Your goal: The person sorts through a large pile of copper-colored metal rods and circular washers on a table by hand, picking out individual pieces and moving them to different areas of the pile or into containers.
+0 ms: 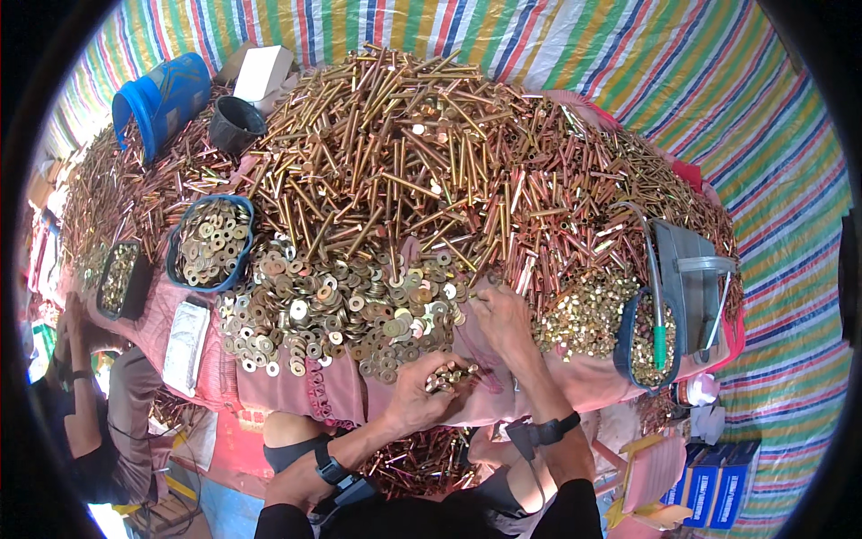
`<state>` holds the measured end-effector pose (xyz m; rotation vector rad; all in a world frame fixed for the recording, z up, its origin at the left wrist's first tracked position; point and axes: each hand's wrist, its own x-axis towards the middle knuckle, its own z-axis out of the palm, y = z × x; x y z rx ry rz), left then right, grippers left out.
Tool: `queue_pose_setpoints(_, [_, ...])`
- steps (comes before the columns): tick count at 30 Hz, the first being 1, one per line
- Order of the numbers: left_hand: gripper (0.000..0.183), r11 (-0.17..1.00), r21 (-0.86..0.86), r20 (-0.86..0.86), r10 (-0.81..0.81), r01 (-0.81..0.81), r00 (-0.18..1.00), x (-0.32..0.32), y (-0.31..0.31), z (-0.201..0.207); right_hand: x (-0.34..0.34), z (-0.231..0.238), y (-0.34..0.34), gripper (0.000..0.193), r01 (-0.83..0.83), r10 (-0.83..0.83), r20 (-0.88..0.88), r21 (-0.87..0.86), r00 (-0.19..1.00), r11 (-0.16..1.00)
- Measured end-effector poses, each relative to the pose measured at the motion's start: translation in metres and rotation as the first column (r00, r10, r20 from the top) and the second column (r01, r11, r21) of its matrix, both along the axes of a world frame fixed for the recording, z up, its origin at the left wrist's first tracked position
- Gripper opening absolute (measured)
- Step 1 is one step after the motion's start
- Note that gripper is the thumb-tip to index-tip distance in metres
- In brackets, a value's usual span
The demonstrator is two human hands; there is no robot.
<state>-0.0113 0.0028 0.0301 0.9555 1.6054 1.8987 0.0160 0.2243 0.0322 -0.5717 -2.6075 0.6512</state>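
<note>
My left hand is closed around a cluster of small brass-coloured metal pieces, held above the cloth near the table's front edge. Whether they are loose nuts or the ends of longer parts, I cannot tell. My right hand reaches forward, fingers bent together, between the heap of flat washers and the pile of small gold nuts. What its fingertips hold, if anything, is too small to make out. Beyond both hands rises a large heap of long brass and copper-coloured bolts or tubes.
A blue tub of washers and a dark tray stand left. At right sit a blue container of nuts with a green-handled tool and a grey bin. Another person's arm shows at far left.
</note>
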Motion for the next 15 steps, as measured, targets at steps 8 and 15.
queue_pose_setpoints(8, [0.031, 0.999, -0.008, -0.086, 0.044, -0.045, 0.995, 0.000, 0.000, 0.001, 0.031, 0.027, 0.008, 0.029, -0.008, -0.076, -0.044, -0.908, 0.996, 0.419])
queue_pose_setpoints(15, [0.020, 0.999, -0.039, 0.060, -0.014, 0.017, 0.998, 0.002, 0.000, -0.001, 0.068, 0.038, -0.010, 0.038, -0.241, -0.021, -0.250, -0.951, 0.968, 0.192])
